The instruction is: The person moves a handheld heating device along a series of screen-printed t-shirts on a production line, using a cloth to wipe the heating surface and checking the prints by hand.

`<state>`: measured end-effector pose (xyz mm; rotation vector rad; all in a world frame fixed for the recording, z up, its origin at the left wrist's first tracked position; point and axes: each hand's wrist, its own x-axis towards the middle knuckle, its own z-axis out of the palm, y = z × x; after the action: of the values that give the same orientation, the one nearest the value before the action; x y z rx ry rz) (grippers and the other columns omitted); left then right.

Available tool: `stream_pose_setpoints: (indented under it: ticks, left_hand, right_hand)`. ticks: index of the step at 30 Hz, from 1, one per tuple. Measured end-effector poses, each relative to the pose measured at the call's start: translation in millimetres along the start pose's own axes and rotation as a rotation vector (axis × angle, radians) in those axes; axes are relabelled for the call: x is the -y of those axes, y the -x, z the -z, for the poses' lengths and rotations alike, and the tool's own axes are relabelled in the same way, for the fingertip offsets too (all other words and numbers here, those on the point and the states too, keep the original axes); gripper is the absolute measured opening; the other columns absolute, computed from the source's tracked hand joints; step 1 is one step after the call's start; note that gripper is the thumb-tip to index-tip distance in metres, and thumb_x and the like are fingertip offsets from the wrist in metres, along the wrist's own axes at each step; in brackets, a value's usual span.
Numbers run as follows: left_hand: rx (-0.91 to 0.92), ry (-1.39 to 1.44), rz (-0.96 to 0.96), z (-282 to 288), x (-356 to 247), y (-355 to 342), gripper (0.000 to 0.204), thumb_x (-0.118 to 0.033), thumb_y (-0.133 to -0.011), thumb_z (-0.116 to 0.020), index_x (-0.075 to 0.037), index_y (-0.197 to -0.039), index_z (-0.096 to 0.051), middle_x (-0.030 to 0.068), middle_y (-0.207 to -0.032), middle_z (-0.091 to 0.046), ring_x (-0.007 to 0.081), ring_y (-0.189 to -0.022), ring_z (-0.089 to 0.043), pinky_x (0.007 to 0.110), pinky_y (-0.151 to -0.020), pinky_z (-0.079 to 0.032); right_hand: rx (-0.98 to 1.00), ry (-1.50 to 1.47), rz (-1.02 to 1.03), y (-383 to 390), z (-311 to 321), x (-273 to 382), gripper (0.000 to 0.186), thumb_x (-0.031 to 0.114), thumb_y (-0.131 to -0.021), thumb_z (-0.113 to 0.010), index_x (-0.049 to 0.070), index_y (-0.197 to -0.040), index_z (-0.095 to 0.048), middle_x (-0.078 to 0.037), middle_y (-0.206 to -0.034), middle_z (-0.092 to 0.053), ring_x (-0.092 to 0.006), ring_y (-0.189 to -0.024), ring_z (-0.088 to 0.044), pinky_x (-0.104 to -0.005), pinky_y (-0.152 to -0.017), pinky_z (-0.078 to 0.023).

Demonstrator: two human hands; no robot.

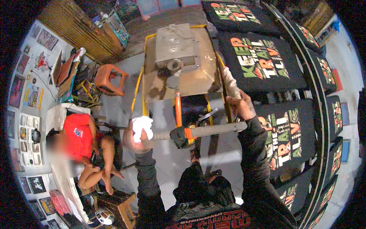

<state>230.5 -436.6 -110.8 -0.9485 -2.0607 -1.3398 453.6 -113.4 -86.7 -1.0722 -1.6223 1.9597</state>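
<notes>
Beyond the left hand (139,142) stands an orange stool (105,77).

One grey-wrapped bar (221,129) and one orange handle (178,108) near centre; between eight and nine o'clock, one white cloth (142,126) and one seated person (78,133); at ten, one orange stool (109,79); at twelve, one grey box (177,41); from one to four, four nearer black panels (263,63).

Place: a workshop, apparently for shirt printing.
Shirts (263,61): black, identically printed, laid flat in rows along a rail (322,87).
Cart (209,78): yellow-edged, bearing a grey box (177,42).
Wall (49,93): hung with pictures (47,39).
</notes>
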Motion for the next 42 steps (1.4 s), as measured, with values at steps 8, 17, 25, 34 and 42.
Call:
stream_pose_setpoints:
  ticks: [8,17,25,34,42]
  left_hand:
    - [0.137,-0.036,-0.174,-57.8,28.1,-107.7,0.046,-0.02,-0.087,-0.062,0.003,-0.126,-0.054,0.0141,-0.1,-0.068,0.0227,-0.087,-0.067,0.035,-0.077,-0.054]
    - [0.147,0.316,-0.005,-164.4,66.8,-199.1,0.04,-0.01,-0.085,-0.063,0.002,-0.123,-0.058,0.011,-0.106,-0.065,0.0192,-0.095,-0.062,0.033,-0.084,-0.05]
    - [0.094,0.362,0.019,-256.8,100.3,-277.9,0.038,-0.01,-0.083,-0.063,0.004,-0.118,-0.06,0.014,-0.105,-0.067,0.0212,-0.092,-0.065,0.034,-0.083,-0.051]
    - [0.103,0.201,0.108,-357.7,219.2,-338.1,0.037,-0.017,-0.076,-0.064,0.005,-0.106,-0.066,0.0147,-0.086,-0.07,0.0242,-0.074,-0.069,0.033,-0.072,-0.054]
    - [0.113,0.197,0.019,-412.2,194.5,-420.9,0.037,-0.014,-0.079,-0.063,0.005,-0.11,-0.063,0.0136,-0.087,-0.07,0.0232,-0.075,-0.069,0.034,-0.073,-0.054]
  right_hand:
    - [-0.012,-0.019,0.016,-108.7,-16.9,15.6,0.04,0.009,-0.083,-0.067,0.0,-0.12,-0.055,-0.001,-0.092,-0.062,-0.0093,-0.077,-0.057,-0.024,-0.069,-0.044]
    - [-0.001,0.063,0.062,-255.2,4.6,30.0,0.044,0.02,-0.08,-0.071,0.002,-0.118,-0.06,-0.005,-0.101,-0.066,-0.0131,-0.087,-0.06,-0.0259,-0.073,-0.046]
    - [-0.107,0.331,0.103,-373.6,4.0,68.2,0.046,0.025,-0.083,-0.067,0.001,-0.122,-0.06,-0.006,-0.101,-0.066,-0.0164,-0.09,-0.058,-0.0306,-0.081,-0.044]
    - [-0.046,0.097,0.066,-472.0,-22.6,112.4,0.033,0.021,-0.088,-0.062,0.004,-0.116,-0.06,-0.006,-0.09,-0.067,-0.014,-0.071,-0.06,-0.0283,-0.063,-0.047]
    - [-0.132,0.307,-0.046,-549.0,-29.0,157.1,0.047,0.017,-0.082,-0.068,0.0,-0.125,-0.057,-0.006,-0.106,-0.066,-0.0125,-0.092,-0.06,-0.0264,-0.081,-0.047]
